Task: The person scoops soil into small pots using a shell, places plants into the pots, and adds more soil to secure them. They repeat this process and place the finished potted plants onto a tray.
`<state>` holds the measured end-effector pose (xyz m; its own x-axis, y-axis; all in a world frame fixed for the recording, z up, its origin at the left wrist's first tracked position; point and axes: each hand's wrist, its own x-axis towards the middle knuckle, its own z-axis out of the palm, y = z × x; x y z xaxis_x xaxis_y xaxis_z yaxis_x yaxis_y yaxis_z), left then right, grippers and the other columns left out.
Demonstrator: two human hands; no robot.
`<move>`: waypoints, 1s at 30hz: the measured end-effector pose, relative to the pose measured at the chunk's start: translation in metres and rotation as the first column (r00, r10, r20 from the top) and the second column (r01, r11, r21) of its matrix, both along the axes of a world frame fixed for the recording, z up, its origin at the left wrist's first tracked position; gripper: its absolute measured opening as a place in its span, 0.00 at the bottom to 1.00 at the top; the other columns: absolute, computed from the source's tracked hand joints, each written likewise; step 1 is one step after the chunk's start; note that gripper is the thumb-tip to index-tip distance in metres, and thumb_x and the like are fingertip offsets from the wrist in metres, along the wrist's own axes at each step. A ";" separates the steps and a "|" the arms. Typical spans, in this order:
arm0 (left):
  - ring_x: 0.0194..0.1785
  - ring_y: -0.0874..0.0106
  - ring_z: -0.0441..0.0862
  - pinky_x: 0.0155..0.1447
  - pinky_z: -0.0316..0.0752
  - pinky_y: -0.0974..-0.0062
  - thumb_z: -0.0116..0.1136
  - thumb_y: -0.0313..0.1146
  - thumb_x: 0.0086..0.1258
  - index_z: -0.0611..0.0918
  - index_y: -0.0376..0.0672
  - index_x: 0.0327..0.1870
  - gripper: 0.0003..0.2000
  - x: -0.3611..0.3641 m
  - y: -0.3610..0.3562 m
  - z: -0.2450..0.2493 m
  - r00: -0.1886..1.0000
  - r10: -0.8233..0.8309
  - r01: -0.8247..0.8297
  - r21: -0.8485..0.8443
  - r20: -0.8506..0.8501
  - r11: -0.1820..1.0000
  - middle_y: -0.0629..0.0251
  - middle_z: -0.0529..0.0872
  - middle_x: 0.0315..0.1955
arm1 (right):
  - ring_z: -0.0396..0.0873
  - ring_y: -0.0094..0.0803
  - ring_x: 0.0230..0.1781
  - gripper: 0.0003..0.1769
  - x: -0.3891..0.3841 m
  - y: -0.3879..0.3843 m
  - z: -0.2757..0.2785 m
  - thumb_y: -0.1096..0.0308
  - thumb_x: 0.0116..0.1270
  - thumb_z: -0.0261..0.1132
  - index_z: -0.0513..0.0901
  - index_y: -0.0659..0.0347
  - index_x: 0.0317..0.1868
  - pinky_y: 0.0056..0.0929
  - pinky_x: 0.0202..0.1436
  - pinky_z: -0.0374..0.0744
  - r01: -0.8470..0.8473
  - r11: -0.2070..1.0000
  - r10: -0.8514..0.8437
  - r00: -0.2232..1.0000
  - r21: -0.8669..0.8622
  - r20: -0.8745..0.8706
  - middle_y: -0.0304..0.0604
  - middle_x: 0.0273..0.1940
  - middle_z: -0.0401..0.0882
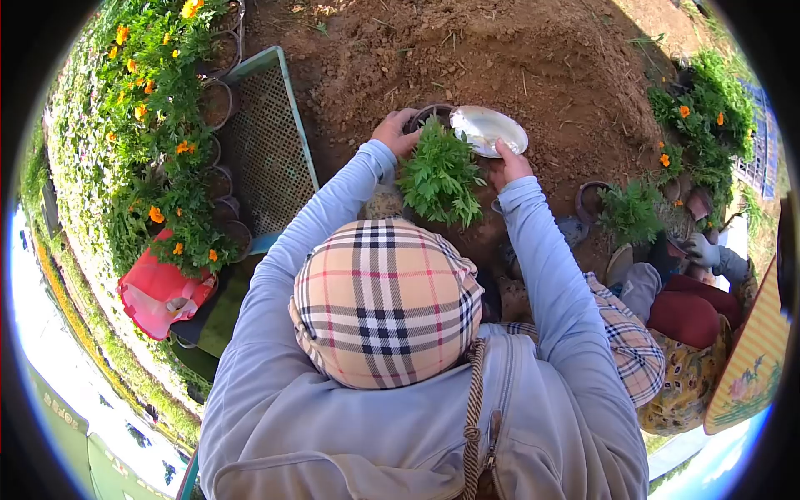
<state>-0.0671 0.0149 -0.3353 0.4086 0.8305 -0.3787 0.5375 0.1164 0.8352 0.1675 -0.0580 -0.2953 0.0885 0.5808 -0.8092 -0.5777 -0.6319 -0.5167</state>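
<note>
My left hand grips the rim of a dark round plant pot. A leafy green plant leans out of this pot toward me. In my right hand is a shallow white bowl, tilted with its inside facing up, beside the pot. The thumb lies over the bowl's near edge, while the other fingers are mostly hidden beneath it. A little soil-coloured residue shows inside the bowl.
Brown soil spreads ahead. On the left stand a green mesh crate, potted orange marigolds and a red bag. Another potted plant stands at right, near a person's gloved hand. Plaid cloth bulges between my arms.
</note>
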 end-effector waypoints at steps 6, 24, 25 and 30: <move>0.43 0.68 0.75 0.49 0.66 0.76 0.55 0.54 0.52 0.73 0.45 0.46 0.26 0.022 0.031 0.035 0.954 -0.108 0.079 -0.116 -0.281 0.990 0.58 0.78 0.39 | 0.68 0.29 0.17 0.14 0.034 -0.023 -0.002 0.62 0.56 0.56 0.70 0.59 0.41 0.27 0.20 0.66 0.081 0.993 -0.075 0.994 -0.082 0.077 0.40 0.23 0.72; 0.36 0.68 0.77 0.40 0.70 0.75 0.48 0.38 0.59 0.71 0.48 0.49 0.16 -0.005 0.019 -0.013 0.921 -0.380 0.353 -0.237 -0.080 0.905 0.58 0.78 0.35 | 0.71 0.30 0.20 0.07 0.112 0.009 -0.007 0.66 0.58 0.54 0.70 0.58 0.35 0.27 0.18 0.70 0.284 0.953 -0.278 0.958 -0.104 0.073 0.41 0.24 0.74; 0.36 0.67 0.77 0.41 0.70 0.74 0.48 0.39 0.59 0.71 0.49 0.49 0.16 -0.005 0.019 -0.013 0.906 -0.397 0.380 -0.135 -0.148 0.915 0.58 0.79 0.35 | 0.71 0.30 0.20 0.07 0.104 0.007 -0.003 0.66 0.58 0.55 0.70 0.58 0.35 0.27 0.18 0.70 0.239 0.967 -0.236 0.971 -0.084 0.043 0.42 0.24 0.74; 0.37 0.63 0.77 0.43 0.70 0.70 0.48 0.40 0.59 0.74 0.50 0.46 0.15 0.016 0.010 0.037 0.918 -0.280 0.278 -0.046 -0.283 0.959 0.59 0.80 0.34 | 0.74 0.32 0.20 0.08 0.061 0.005 0.016 0.69 0.57 0.55 0.71 0.61 0.37 0.25 0.19 0.73 -0.026 0.999 0.027 0.999 0.024 -0.019 0.46 0.26 0.76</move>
